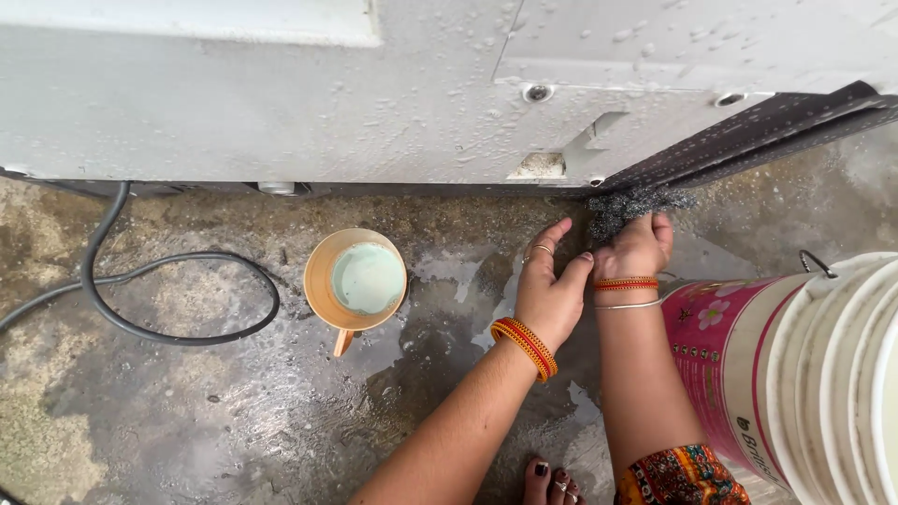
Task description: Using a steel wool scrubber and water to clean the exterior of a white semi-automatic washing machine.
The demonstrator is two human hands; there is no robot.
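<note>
We look down at our own two hands working low against the bottom edge of a large white appliance (pixel 281 103), its panel speckled with water drops. Our right hand (pixel 638 248) is curled tight around a wad of grey steel wool (pixel 636 204), pressing it to the spot where the white panel meets a dark ribbed strip (pixel 748 140) that slants up to the right. Our left hand (pixel 550 285) holds nothing; its fingers are loosely spread and rest just beside the right hand, thumb side touching it near the wrist, fingertips up toward the lower edge of the appliance. Both wrists carry red and gold bangles (pixel 526 346). The wet concrete floor (pixel 234 411) lies beneath, patchy with dark stains and puddles. To the left of our hands, well apart from them, stands an orange plastic mug (pixel 354 281) with a handle pointing toward us, holding pale greenish liquid. Farther left a black hose (pixel 178 299) loops across the floor and runs under the appliance. At the right edge a white and pink bucket (pixel 804 374) sits close against our right forearm. One foot (pixel 552 482) with dark painted nails shows at the bottom
</note>
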